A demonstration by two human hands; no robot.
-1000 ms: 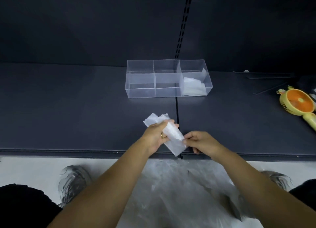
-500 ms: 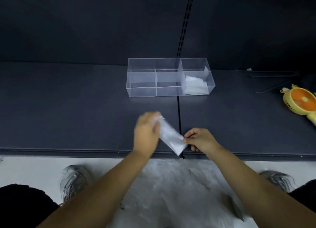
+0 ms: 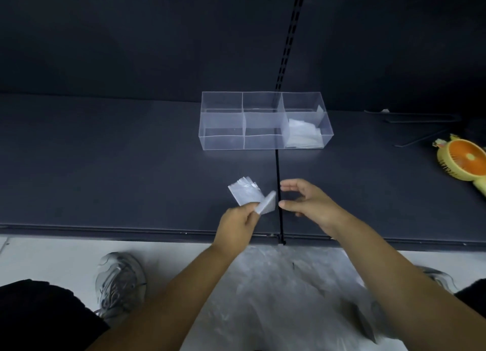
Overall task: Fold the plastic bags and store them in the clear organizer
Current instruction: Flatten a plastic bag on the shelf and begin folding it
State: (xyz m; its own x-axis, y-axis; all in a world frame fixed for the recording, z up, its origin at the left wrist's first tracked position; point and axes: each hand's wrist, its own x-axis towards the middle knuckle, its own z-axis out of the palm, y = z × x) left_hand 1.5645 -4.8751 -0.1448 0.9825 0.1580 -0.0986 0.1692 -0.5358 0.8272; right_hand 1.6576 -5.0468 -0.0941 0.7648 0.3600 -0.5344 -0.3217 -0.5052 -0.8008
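**Now: left hand (image 3: 236, 225) pinches folded plastic bag (image 3: 247, 196)**

It holds the bag low over the dark shelf (image 3: 105, 166). The right hand (image 3: 309, 204) hangs just beside, fingers loosely spread, holding nothing. Farther back, the clear organizer (image 3: 222, 141) holds folded bags (image 3: 302, 136) in its right end compartment.

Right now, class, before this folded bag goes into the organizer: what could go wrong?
The left hand pinches only one end of the folded bag, and the right hand is open, off it; the fanned far layers may spring apart. Dropped into the right compartment of the clear organizer, it might upset the stored bags there.
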